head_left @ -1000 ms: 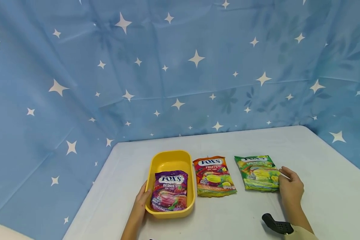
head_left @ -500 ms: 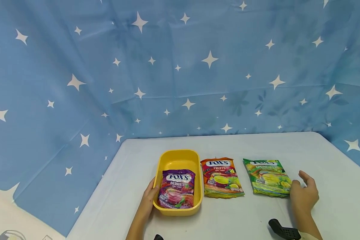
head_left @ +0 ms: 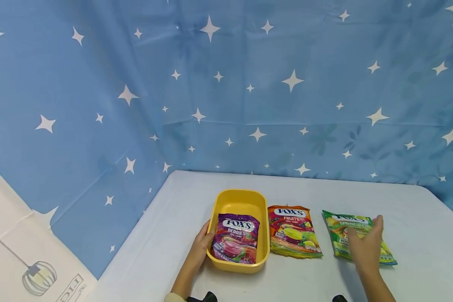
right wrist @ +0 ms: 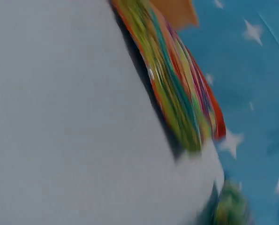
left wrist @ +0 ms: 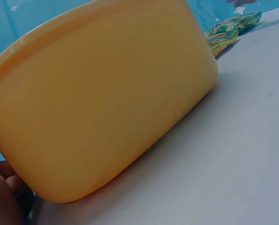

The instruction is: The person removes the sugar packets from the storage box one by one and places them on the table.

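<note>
The left hand (head_left: 201, 245) grips the left side of the yellow plastic rectangular tub (head_left: 241, 267). The right hand (head_left: 366, 249), fingers spread and grasping nothing, is over the green-and-yellow glossy plastic candy bag (head_left: 339, 235), right of the tub; contact can't be told. That bag is probably light, pliable and slick, best pinched by its side edges. Only the left wrist view shows the tub's outer long wall meeting the white worktop (left wrist: 223, 154); only the head view shows the purple plastic candy bag (head_left: 235, 239) inside the tub.
</note>
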{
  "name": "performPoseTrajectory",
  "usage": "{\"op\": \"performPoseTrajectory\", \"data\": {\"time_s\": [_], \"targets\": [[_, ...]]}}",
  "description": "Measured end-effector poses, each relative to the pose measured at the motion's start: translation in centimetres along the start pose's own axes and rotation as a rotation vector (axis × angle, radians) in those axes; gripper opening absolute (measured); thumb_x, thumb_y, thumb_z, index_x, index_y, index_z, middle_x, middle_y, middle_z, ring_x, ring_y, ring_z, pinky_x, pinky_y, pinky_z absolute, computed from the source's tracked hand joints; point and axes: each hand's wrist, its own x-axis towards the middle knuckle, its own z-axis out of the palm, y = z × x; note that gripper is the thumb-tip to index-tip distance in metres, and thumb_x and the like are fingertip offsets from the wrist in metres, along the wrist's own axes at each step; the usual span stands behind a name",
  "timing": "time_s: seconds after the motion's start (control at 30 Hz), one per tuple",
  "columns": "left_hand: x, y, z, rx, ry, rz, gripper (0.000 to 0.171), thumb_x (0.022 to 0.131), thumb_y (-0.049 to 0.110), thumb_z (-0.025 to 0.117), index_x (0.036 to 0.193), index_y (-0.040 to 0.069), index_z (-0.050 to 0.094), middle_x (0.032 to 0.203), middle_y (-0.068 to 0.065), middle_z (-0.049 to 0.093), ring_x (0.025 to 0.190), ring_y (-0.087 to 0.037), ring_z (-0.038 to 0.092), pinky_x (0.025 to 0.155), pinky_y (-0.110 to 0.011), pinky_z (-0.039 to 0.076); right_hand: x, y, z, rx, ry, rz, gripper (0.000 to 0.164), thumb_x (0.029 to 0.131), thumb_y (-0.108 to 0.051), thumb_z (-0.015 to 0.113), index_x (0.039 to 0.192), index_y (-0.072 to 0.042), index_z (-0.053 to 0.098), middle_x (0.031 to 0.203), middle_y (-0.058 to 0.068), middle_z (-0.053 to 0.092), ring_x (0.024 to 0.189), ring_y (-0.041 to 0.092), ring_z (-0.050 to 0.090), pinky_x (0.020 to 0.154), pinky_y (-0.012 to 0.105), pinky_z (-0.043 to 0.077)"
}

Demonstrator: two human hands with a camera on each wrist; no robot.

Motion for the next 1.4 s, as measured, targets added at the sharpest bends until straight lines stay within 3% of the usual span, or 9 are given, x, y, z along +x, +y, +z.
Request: {"op": "performPoseTrajectory", "data": {"time_s": [0.1,0.2,0.4,0.53,0.63,0.83,0.97,1.17,1.4], "targets": [[0.0,0.0,0.0,0.001,0.005,0.005,0.054,0.095,0.023,0.038,0.143,0.004,0.025,0.148,-0.019,0.025,0.137,-0.040,0.019,0.109,-0.056,0.016,-1.5,-2.5,2.2,-0.072,-0.170,-0.095,0.079,0.093,-0.016,0.041,0.143,-0.009,-0.020,0.151,0.018,-0.015,0.139,0.038,-0.011,0.110,0.058,0.000],[0.0,0.1,0.0,0.002,0.014,-0.001,0.054,0.095,0.023,0.039,0.143,0.005,0.026,0.148,-0.019,0.026,0.137,-0.039,0.020,0.109,-0.056,0.017,-3.0,-5.1,4.3,-0.063,-0.359,-0.122,0.085,0.094,-0.021,0.044,0.141,-0.015,-0.028,0.151,0.014,-0.020,0.138,0.038,-0.014,0.108,0.062,0.000],[0.0,0.1,0.1,0.008,0.005,-0.001,0.055,0.095,0.026,0.040,0.144,0.005,0.025,0.148,-0.019,0.026,0.136,-0.040,0.021,0.109,-0.057,0.018,-6.7,-8.6,8.5,-0.072,-0.621,-0.105,0.094,0.091,-0.024,0.051,0.140,-0.016,-0.030,0.152,0.014,-0.015,0.138,0.042,-0.006,0.105,0.063,0.006],[0.0,0.1,0.3,0.007,0.001,0.000,0.055,0.095,0.026,0.040,0.143,0.005,0.026,0.148,-0.019,0.027,0.135,-0.040,0.022,0.109,-0.057,0.019,-8.7,-9.2,10.6,-0.041,-0.740,-0.069,0.091,0.090,-0.024,0.053,0.144,-0.011,-0.020,0.153,0.018,-0.006,0.137,0.044,0.000,0.105,0.061,0.010],[0.0,0.0,0.4,0.007,-0.001,-0.004,0.055,0.095,0.027,0.041,0.143,0.006,0.027,0.147,-0.018,0.028,0.135,-0.039,0.023,0.108,-0.057,0.019,-9.5,-9.3,11.7,0.011,-0.815,0.018,0.091,0.088,-0.026,0.054,0.145,-0.009,-0.016,0.153,0.019,-0.003,0.137,0.044,0.001,0.105,0.060,0.010],[0.1,0.0,0.3,0.012,0.004,0.023,0.054,0.095,0.025,0.040,0.142,0.003,0.027,0.147,-0.020,0.028,0.135,-0.040,0.023,0.109,-0.056,0.019,-9.8,-9.3,13.7,0.260,-0.843,0.325,0.094,0.087,-0.021,0.053,0.142,-0.005,-0.022,0.150,0.025,-0.004,0.135,0.044,0.007,0.109,0.057,0.010],[0.4,0.0,0.2,0.012,-0.006,0.045,0.053,0.095,0.024,0.040,0.142,0.003,0.027,0.147,-0.020,0.028,0.136,-0.039,0.023,0.110,-0.054,0.019,-9.5,-9.0,14.4,0.366,-0.789,0.430,0.091,0.088,-0.017,0.050,0.141,0.000,-0.022,0.147,0.027,0.000,0.132,0.041,0.014,0.112,0.053,0.011],[0.5,0.1,0.5,0.012,-0.004,0.032,0.053,0.095,0.025,0.040,0.143,0.005,0.027,0.147,-0.018,0.028,0.136,-0.038,0.023,0.110,-0.055,0.019,-9.1,-8.4,14.6,0.424,-0.793,0.449,0.086,0.088,-0.016,0.051,0.142,0.002,-0.013,0.146,0.026,0.007,0.131,0.040,0.017,0.113,0.050,0.014],[0.4,-0.1,0.1,0.025,0.017,0.035,0.053,0.095,0.022,0.039,0.142,0.002,0.028,0.145,-0.021,0.031,0.134,-0.040,0.025,0.109,-0.056,0.018,-9.0,-7.9,14.8,0.494,-0.929,0.381,0.072,0.088,-0.009,0.050,0.147,-0.005,0.008,0.147,0.027,0.010,0.129,0.043,0.020,0.111,0.053,0.018]]}}
